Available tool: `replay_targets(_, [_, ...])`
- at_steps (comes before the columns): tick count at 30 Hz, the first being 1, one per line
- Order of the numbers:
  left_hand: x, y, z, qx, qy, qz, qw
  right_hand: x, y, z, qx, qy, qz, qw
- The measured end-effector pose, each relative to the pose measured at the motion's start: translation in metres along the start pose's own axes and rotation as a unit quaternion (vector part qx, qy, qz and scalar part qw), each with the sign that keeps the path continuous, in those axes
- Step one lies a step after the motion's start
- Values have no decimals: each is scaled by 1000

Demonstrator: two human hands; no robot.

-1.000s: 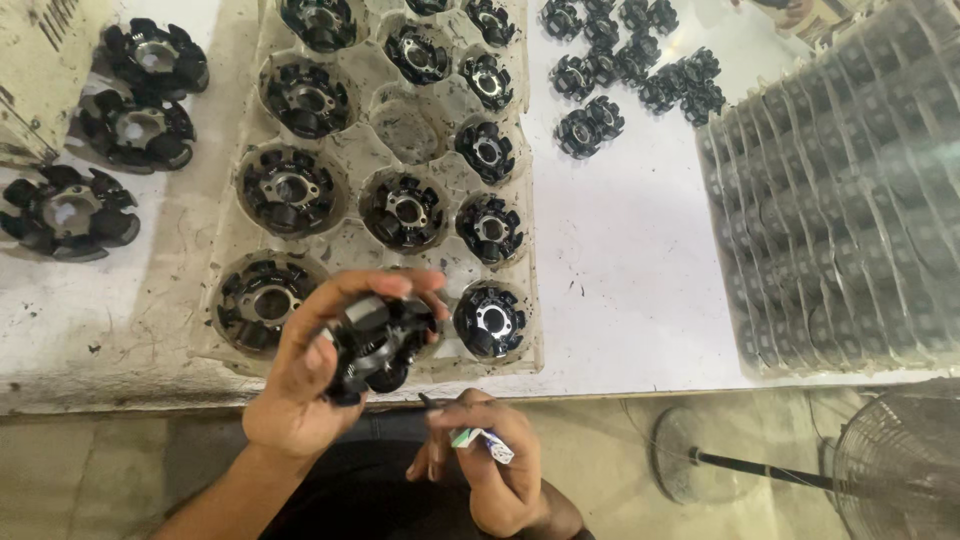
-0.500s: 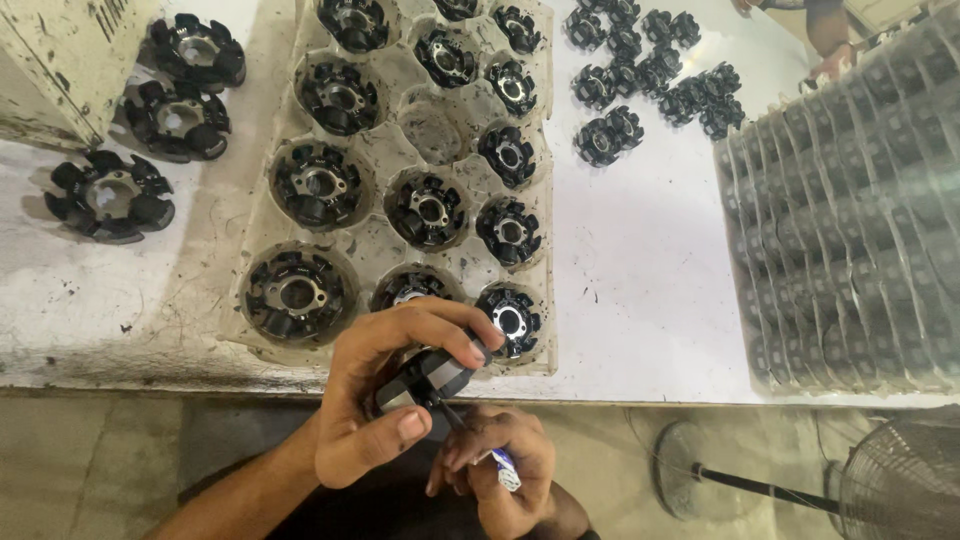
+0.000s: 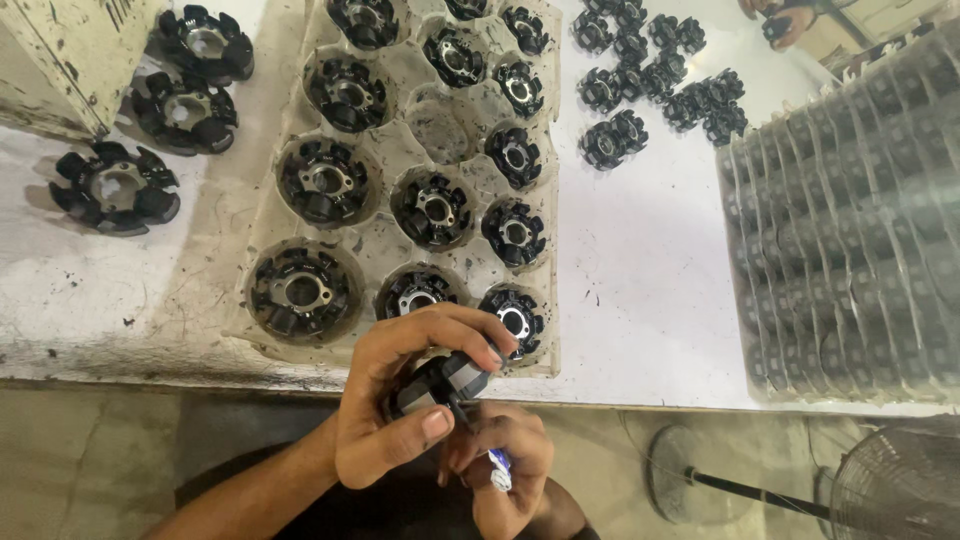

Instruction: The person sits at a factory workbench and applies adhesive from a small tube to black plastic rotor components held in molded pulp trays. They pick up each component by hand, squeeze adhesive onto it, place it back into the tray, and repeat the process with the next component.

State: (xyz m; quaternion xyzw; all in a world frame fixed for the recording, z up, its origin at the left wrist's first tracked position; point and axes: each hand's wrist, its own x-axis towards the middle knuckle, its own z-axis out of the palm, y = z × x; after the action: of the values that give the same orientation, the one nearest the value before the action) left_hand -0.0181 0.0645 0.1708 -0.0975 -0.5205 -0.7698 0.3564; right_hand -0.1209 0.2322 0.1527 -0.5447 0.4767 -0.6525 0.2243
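Black wound core (image 3: 440, 385), a small toothed ring of the same kind as those in the tray, sits in your left hand (image 3: 395, 400) just in front of the near edge of the white table (image 3: 650, 300), below the tray's near right corner. Your fingers curl over its far side and your thumb presses its near side, so the grip is closed firmly around it; its flat faces appear to tilt toward your right. Your right hand (image 3: 505, 460) lies directly beneath and slightly right of the core, touching it from the near side, fingers folded around a thin marker pen (image 3: 495, 465) with a white and blue barrel whose tip points up and left at the core. The right hand is thus the nearer one to the core's exposed face. Beyond, the moulded pulp tray (image 3: 400, 210) holds similar cores in its cups, one middle cup bare; loose cores (image 3: 115, 190) lie far left.
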Motion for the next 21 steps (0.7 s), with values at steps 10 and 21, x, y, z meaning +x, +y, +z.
replay_targets(10, [-3, -7, 0, -23, 16, -8, 1000, -4, 3, 1, -46, 1, -20, 999])
replay_targets(21, [-5, -10, -1, -19, 18, -2, 1000, -8, 1, -1, -52, -2, -17, 999])
